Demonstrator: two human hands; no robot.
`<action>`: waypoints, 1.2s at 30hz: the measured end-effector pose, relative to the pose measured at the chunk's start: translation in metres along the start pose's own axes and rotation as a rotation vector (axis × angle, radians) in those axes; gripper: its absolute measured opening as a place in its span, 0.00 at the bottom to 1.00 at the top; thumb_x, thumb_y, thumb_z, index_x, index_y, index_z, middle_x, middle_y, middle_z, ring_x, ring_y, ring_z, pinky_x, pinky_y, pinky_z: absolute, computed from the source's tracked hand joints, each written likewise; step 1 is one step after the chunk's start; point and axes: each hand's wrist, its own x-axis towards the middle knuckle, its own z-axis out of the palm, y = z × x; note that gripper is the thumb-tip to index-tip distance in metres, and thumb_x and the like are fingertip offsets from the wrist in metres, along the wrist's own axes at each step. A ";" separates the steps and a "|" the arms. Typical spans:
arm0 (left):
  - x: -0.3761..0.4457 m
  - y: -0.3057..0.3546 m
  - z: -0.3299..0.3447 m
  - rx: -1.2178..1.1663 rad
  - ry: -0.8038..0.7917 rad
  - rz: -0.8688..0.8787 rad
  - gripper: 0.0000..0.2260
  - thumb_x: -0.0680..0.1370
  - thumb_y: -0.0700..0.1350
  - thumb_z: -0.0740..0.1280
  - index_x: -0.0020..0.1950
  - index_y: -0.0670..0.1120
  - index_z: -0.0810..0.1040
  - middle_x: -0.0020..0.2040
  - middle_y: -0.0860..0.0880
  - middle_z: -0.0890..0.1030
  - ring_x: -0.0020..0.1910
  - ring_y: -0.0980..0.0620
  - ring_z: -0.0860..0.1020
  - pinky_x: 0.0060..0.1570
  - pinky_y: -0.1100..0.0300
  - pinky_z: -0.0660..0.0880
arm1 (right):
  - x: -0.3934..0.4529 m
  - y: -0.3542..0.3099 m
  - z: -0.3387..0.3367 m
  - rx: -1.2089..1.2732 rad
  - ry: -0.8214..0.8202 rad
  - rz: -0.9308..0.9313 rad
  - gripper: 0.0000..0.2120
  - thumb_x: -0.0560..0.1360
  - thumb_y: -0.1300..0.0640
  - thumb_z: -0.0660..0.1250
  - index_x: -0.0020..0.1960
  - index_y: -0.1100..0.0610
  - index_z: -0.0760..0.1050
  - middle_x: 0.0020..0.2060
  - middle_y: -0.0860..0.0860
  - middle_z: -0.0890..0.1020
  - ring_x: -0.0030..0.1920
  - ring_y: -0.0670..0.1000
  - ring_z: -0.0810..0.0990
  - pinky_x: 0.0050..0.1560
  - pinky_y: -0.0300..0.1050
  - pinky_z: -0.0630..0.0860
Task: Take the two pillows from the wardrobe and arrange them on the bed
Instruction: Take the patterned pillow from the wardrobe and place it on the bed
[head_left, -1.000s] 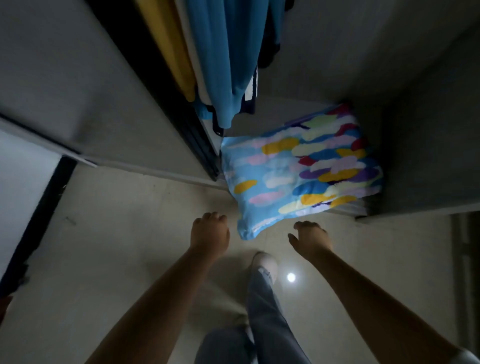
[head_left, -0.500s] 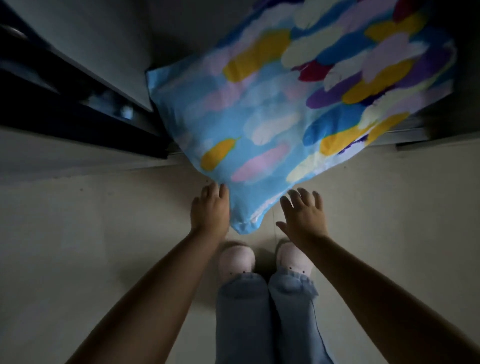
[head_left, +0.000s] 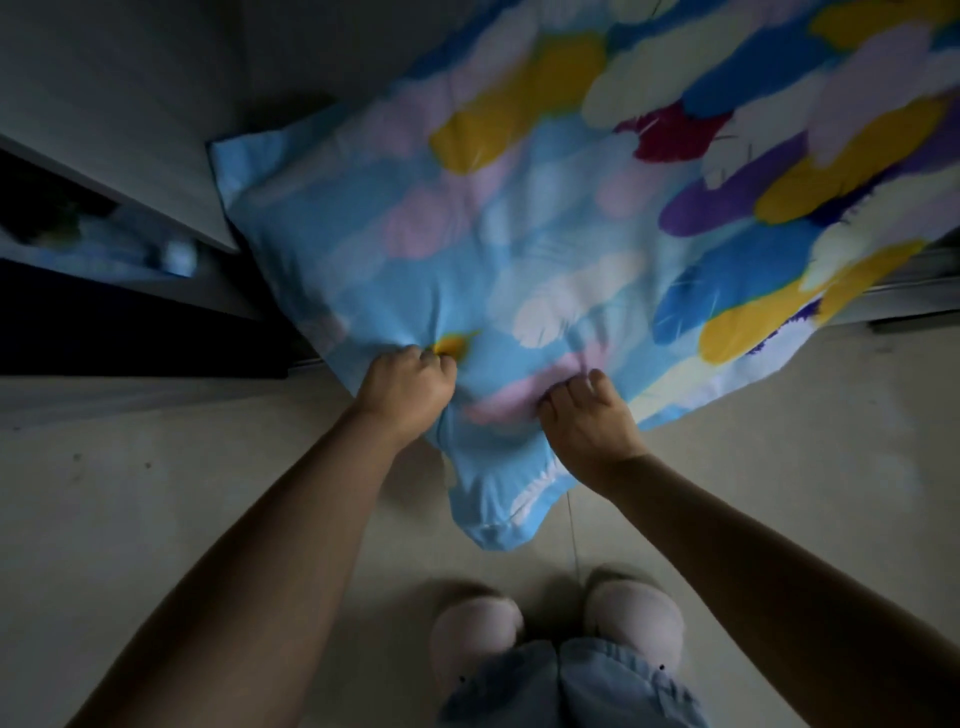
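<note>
In the head view, both hands are now closed on the soft light-blue pillow with printed yellow, pink, white and purple feather shapes (head_left: 545, 218). Half a second ago the hands were open and only near its near corner; now the left hand (head_left: 402, 387) is a fist that bunches the cloth at a yellow patch, and the right hand (head_left: 584, 418) pinches the cloth beside it, fingers (head_left: 597, 382) curled into a pink patch. The near corner of the pillow hangs down between the two wrists, over the pale floor (head_left: 156, 493) and above the pink slippers (head_left: 631, 618). The far part of the pillow still lies in the grey wardrobe (head_left: 130, 104), on its low shelf.

I judge that the grasp is made, so the first pillow can be pulled out next. A second pillow is not visible here; perhaps it is under this one, I cannot tell.
</note>
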 end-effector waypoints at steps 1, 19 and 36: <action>-0.001 0.000 -0.002 -0.038 0.014 0.035 0.14 0.61 0.40 0.54 0.18 0.42 0.75 0.15 0.47 0.75 0.16 0.53 0.76 0.14 0.71 0.68 | -0.002 0.001 0.000 0.018 0.026 -0.019 0.15 0.64 0.65 0.56 0.27 0.59 0.81 0.23 0.53 0.82 0.26 0.52 0.81 0.36 0.42 0.82; -0.087 0.010 -0.263 -0.252 0.151 0.137 0.13 0.63 0.40 0.55 0.21 0.43 0.75 0.16 0.46 0.75 0.15 0.50 0.76 0.16 0.70 0.69 | -0.094 0.008 -0.253 0.517 -0.495 0.439 0.29 0.71 0.37 0.64 0.64 0.56 0.69 0.58 0.58 0.78 0.59 0.60 0.76 0.57 0.52 0.72; -0.167 0.085 -0.463 -0.244 0.180 0.329 0.13 0.64 0.41 0.56 0.21 0.44 0.74 0.17 0.46 0.76 0.17 0.50 0.77 0.20 0.69 0.70 | -0.234 0.023 -0.433 0.349 -0.289 0.520 0.14 0.79 0.55 0.58 0.47 0.61 0.80 0.48 0.60 0.84 0.48 0.59 0.82 0.47 0.47 0.76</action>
